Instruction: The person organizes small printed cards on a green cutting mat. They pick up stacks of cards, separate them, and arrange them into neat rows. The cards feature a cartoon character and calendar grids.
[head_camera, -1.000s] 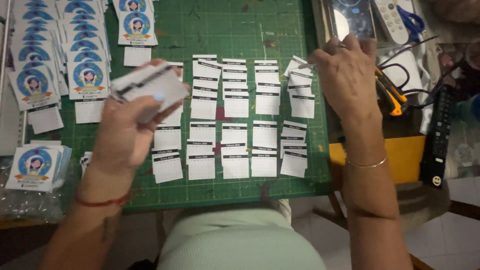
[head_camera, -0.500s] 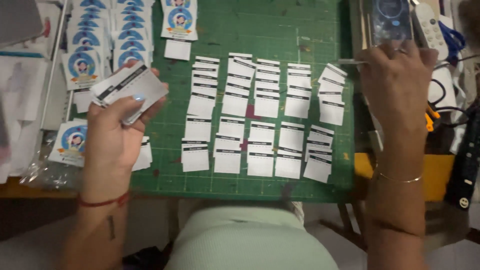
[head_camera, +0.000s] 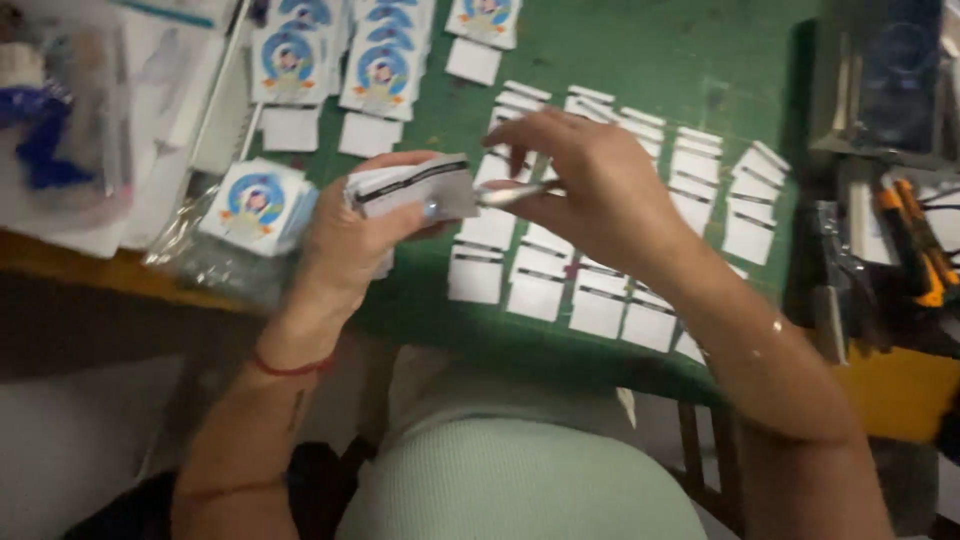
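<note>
White rectangular labels with a black stripe (head_camera: 600, 310) lie in rows on the green cutting mat (head_camera: 740, 70); a small stack of the same labels (head_camera: 415, 185) sits in the left hand (head_camera: 345, 245). Round blue-and-white picture cards (head_camera: 385, 70) overlap in columns at the mat's upper left, another stack (head_camera: 255, 205) on a clear plastic bag (head_camera: 205, 265)

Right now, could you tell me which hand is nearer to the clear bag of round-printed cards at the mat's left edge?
Left. The left hand is beside the bag; the right hand is farther right.
</note>
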